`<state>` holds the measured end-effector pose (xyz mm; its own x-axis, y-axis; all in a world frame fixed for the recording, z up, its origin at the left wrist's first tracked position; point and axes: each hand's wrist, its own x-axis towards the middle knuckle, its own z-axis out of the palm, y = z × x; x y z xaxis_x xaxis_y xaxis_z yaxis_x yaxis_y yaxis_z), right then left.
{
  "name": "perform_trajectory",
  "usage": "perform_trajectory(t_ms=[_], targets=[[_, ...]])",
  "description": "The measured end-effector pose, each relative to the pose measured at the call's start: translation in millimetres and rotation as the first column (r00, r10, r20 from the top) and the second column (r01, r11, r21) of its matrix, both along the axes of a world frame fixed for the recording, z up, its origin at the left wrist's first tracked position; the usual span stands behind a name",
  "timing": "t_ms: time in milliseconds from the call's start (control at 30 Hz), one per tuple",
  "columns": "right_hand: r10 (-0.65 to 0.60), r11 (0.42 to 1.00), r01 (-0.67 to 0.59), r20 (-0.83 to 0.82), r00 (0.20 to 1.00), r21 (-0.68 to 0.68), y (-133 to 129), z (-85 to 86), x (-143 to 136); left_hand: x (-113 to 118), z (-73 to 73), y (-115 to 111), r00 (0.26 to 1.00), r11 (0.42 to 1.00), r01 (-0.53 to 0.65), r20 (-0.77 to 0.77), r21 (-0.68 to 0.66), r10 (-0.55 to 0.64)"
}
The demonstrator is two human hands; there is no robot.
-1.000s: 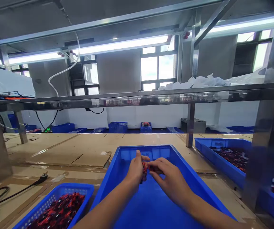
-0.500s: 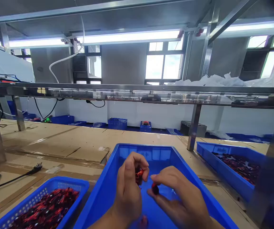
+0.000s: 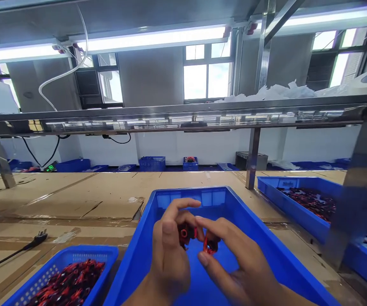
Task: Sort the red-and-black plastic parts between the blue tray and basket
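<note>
Both hands are raised over a large blue tray (image 3: 157, 197). My left hand (image 3: 172, 250) is curled around several small red and black parts (image 3: 184, 233), partly hidden by its fingers. Between the thumb and fingers of my right hand (image 3: 240, 259) is a red and black part (image 3: 210, 245), just right of the left fingers. The fingertips of the two hands are close together. The visible floor of the tray below them is plain blue.
A blue perforated basket (image 3: 111, 253) of red and black parts stands at the lower left. Another blue tray (image 3: 266, 187) of such parts is at the right, behind a metal post (image 3: 357, 182). A black plug (image 3: 38, 239) lies on the cardboard-covered table (image 3: 106, 185).
My right hand has brought its part up close to the left fingers. The left index finger has straightened a little. The view has shifted and tilted slightly.
</note>
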<state>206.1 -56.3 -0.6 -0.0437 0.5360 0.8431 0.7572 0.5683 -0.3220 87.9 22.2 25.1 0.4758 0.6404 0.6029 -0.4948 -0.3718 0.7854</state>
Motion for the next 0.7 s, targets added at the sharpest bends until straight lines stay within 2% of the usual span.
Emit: perform_trajectory(t_ms=[67, 167, 300, 367, 467, 567, 700], targets=[[-0.046, 0.998, 0.046, 0.022, 0.999, 0.038, -1.3, 2.1, -0.1, -1.4, -0.8, 0.0, 0.997, 0.994, -0.056, -0.046, 0.095, 0.061], [-0.088, 0.994, 0.086, 0.028, 0.996, 0.063, -2.7, 6.3, 2.8, -1.0, -2.8, -2.4, 0.990, 0.988, -0.084, -0.105, 0.126, 0.098], [-0.024, 0.998, 0.020, 0.060, 0.998, 0.055, -4.7, 11.3, 6.9, 1.2, -7.3, -3.0, 0.989, 0.994, -0.069, -0.121, 0.088, 0.080], [0.020, 1.000, -0.022, 0.096, 0.995, 0.019, -5.3, 11.2, 6.9, 1.3, -10.0, -0.7, 0.991, 0.990, -0.077, -0.104, 0.117, 0.090], [0.017, 0.999, -0.013, 0.135, 0.991, -0.033, -5.4, 7.7, 4.6, 1.0, -14.0, 2.1, 0.993, 0.982, -0.081, -0.075, 0.173, 0.095], [-0.025, 1.000, 0.028, 0.174, 0.984, -0.013, -5.2, 4.5, 1.8, 2.4, -16.2, 0.4, 0.997, 0.988, -0.061, -0.048, 0.139, 0.068], [-0.069, 0.997, 0.060, 0.177, 0.982, 0.058, -5.3, 5.7, -0.6, 5.6, -14.6, -3.4, 0.999, 0.999, 0.016, -0.035, -0.028, -0.017]])
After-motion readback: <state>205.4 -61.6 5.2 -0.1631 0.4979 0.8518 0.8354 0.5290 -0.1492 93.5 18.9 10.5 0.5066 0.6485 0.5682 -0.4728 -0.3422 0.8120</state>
